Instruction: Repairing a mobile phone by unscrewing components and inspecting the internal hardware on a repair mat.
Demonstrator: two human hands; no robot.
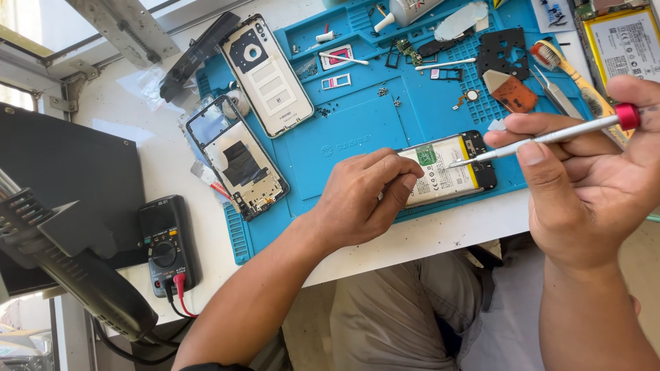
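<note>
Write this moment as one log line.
left hand: steadies phone | right hand: holds screwdriver, tip at phone | mat: blue

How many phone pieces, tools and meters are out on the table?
Phone bodies: 3 - opened phone with white battery, white back cover, black-framed phone shell
Hand tools: 3 - silver screwdriver with red cap, yellow toothbrush, metal tweezers
Meters: 1 - black multimeter
Total: 7
</note>
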